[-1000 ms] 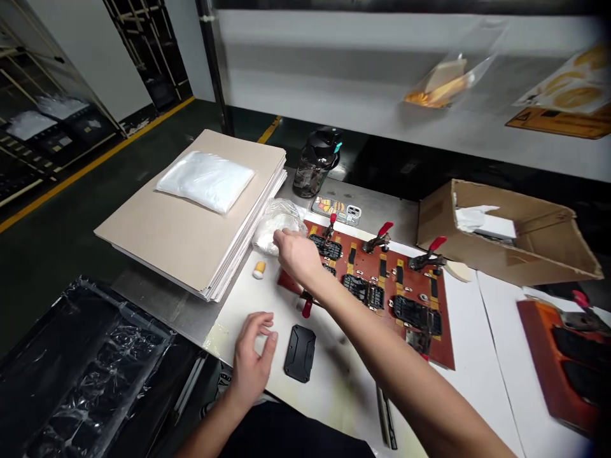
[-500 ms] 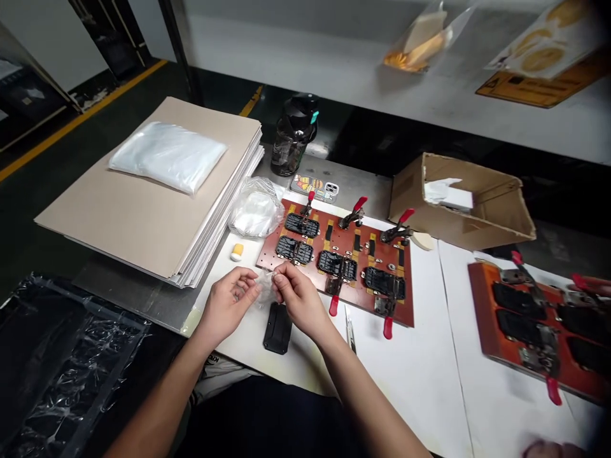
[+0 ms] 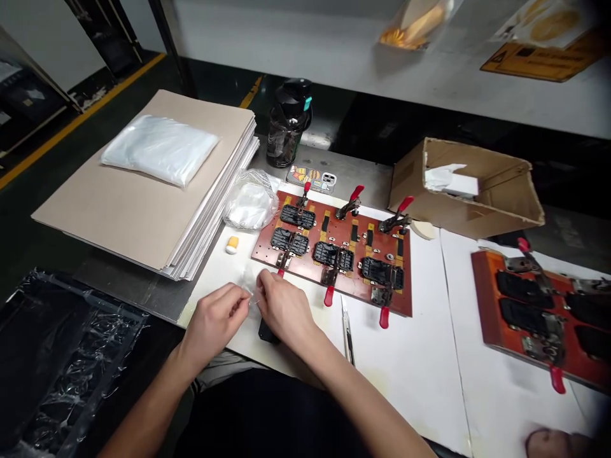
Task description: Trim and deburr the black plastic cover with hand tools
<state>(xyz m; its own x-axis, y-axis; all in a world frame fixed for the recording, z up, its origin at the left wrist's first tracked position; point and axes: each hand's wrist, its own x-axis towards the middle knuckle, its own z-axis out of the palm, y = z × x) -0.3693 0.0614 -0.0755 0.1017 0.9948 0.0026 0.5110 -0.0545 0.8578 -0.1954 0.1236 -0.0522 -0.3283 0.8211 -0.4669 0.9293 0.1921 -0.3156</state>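
Note:
My left hand [image 3: 214, 321] is closed in a pinch at the edge of a small clear plastic bag [image 3: 249, 278]. The fingers of my right hand [image 3: 286, 308] pinch the bag's other side. Under my right hand lies a black rectangular part [image 3: 267, 332], mostly covered by it. Just beyond is a red-brown fixture board [image 3: 324, 283] with black plastic parts [image 3: 334, 256] and red-handled clamps. A yellow and white small object [image 3: 232, 245] and a bundle in clear plastic [image 3: 251, 202] lie left of the board. A knife or tweezers-like tool [image 3: 347, 331] rests to its front.
A cardboard stack [image 3: 128, 222] with a plastic-wrapped pack [image 3: 160, 149] stands at left. Behind are a dark bottle [image 3: 286, 127], a phone [image 3: 311, 179] and an open carton [image 3: 501, 213]. At right are a second fixture [image 3: 487, 305] and another person's hand [image 3: 556, 443].
Both hands have moved slightly left and down, and my right hand now covers more of the black part. The other person's hand at the far right fixture has left view.

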